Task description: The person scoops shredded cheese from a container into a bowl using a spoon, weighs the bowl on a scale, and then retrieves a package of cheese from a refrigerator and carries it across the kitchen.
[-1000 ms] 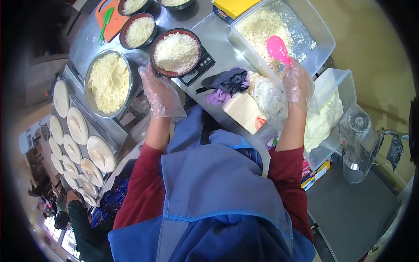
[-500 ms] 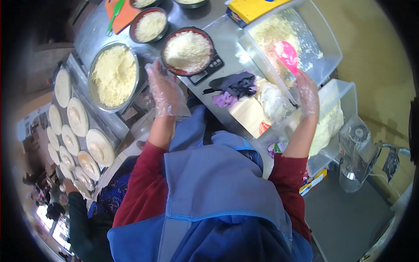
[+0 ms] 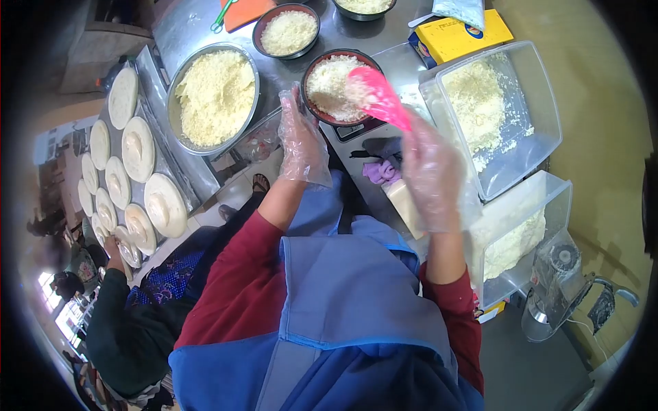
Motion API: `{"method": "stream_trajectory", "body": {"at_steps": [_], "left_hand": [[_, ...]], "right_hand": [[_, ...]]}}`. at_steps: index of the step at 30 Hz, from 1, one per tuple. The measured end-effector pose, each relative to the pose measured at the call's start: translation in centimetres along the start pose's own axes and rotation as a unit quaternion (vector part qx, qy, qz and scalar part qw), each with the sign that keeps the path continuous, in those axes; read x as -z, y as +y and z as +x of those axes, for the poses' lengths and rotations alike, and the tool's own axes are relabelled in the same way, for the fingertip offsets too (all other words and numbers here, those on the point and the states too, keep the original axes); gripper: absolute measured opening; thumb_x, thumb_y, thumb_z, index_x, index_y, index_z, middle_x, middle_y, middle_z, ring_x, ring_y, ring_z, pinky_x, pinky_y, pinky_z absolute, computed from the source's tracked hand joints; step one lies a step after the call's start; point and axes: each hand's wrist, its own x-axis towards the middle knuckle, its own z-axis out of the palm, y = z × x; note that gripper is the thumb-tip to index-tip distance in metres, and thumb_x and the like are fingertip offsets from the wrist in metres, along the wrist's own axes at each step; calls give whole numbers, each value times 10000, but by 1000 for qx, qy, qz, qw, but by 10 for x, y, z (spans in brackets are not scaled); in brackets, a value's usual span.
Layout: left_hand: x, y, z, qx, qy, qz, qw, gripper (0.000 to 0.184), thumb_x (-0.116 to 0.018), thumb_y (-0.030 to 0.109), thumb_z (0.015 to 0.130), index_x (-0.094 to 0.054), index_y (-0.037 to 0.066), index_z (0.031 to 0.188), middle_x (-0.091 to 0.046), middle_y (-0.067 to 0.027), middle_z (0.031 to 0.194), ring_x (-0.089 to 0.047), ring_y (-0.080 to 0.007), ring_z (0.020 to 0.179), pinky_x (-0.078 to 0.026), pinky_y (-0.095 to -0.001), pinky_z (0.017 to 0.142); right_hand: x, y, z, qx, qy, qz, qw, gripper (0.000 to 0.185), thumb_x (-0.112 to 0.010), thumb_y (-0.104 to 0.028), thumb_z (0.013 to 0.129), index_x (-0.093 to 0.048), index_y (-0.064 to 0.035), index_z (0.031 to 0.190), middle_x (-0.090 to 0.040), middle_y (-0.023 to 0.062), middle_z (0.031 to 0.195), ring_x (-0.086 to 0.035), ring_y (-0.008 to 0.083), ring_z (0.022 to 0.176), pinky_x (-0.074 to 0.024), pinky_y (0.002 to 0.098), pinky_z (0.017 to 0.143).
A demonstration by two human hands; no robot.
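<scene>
The pink scoop [image 3: 375, 99] is gripped by the blurred right hand [image 3: 433, 175] above the bowl [image 3: 343, 122]; the left hand [image 3: 303, 140] is held flat, fingers straight, beside its rim. The metal table [image 3: 284, 72] is flanked by a yellowish wall [image 3: 596, 96]. The scoop has been brought over from the plastic tub [image 3: 519, 92].
</scene>
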Motion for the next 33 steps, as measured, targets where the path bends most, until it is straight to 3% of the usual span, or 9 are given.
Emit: {"method": "stream_trajectory", "body": {"at_steps": [2, 6, 14, 19, 22, 25, 27, 29, 33], "left_hand": [[5, -5, 4, -8, -4, 16, 1000, 707, -169, 541, 1002, -240, 12, 1464, -351, -113, 1450, -321, -212, 1345, -214, -395, 1129], [4, -4, 3, 13, 12, -17, 1000, 680, -164, 522, 1011, -251, 23, 1463, -363, -89, 1449, -313, -198, 1354, -211, -386, 1127], [12, -6, 6, 14, 1, -8, 1000, 706, -202, 549, 999, -219, 26, 1474, -316, -80, 1478, -274, -198, 1379, -186, -396, 1132], [5, 3, 0, 22, 5, 5, 1000, 693, -283, 527, 999, -229, 22, 1470, -315, -81, 1480, -277, -201, 1375, -204, -403, 1118], [10, 4, 2, 50, -8, -28, 998, 662, -374, 512, 984, -250, 98, 1487, -247, -28, 1536, -208, -146, 1405, -161, -369, 1125], [12, 2, 3, 43, -18, -28, 999, 632, -411, 477, 984, -285, 100, 1475, -277, -27, 1520, -253, -139, 1382, -212, -365, 1104], [9, 7, 1, 29, -10, 22, 999, 578, -398, 452, 994, -356, 70, 1427, -423, -24, 1409, -358, -157, 1305, -262, -389, 1060], [13, 5, 2, 30, -15, 33, 999, 558, -406, 442, 994, -374, 78, 1416, -431, -17, 1400, -370, -151, 1295, -269, -388, 1057], [22, -2, 7, 38, -37, 36, 998, 575, -484, 417, 961, -371, 97, 1425, -402, -38, 1402, -387, -152, 1252, -308, -364, 1032]], "right_hand": [[-25, -2, 3, 130, 56, -142, 980, 367, -558, -121, 884, -608, -190, 1241, -635, 106, 851, -610, 284, 652, -485, 386, 591], [-31, -7, 4, 136, 56, -192, 970, 430, -580, -113, 854, -576, -212, 1273, -615, 103, 838, -618, 307, 678, -487, 419, 601], [-1, 9, 6, 62, 62, -6, 996, 344, -556, -81, 884, -613, -119, 1221, -658, 174, 1055, -658, 338, 858, -514, 382, 748], [5, 16, 3, 53, 85, 37, 994, 333, -555, -100, 892, -613, -110, 1220, -664, 168, 1014, -651, 326, 851, -504, 384, 746], [4, 19, 3, 57, 95, 51, 993, 351, -552, -101, 884, -607, -119, 1231, -660, 163, 994, -638, 325, 843, -493, 397, 745], [6, 18, 2, 43, 87, 61, 993, 348, -551, -100, 883, -608, -109, 1226, -658, 169, 1016, -639, 334, 868, -494, 397, 757], [6, 19, 2, 31, 80, 67, 994, 346, -551, -100, 882, -610, -104, 1223, -657, 170, 1028, -640, 337, 883, -495, 397, 763], [4, 25, 3, 65, 97, 36, 993, 325, -562, -103, 906, -603, -68, 1227, -676, 173, 998, -683, 237, 796, -519, 333, 721], [5, 24, 4, 56, 97, 36, 993, 325, -564, -105, 906, -604, -71, 1226, -679, 169, 986, -685, 232, 791, -519, 334, 715]]}}
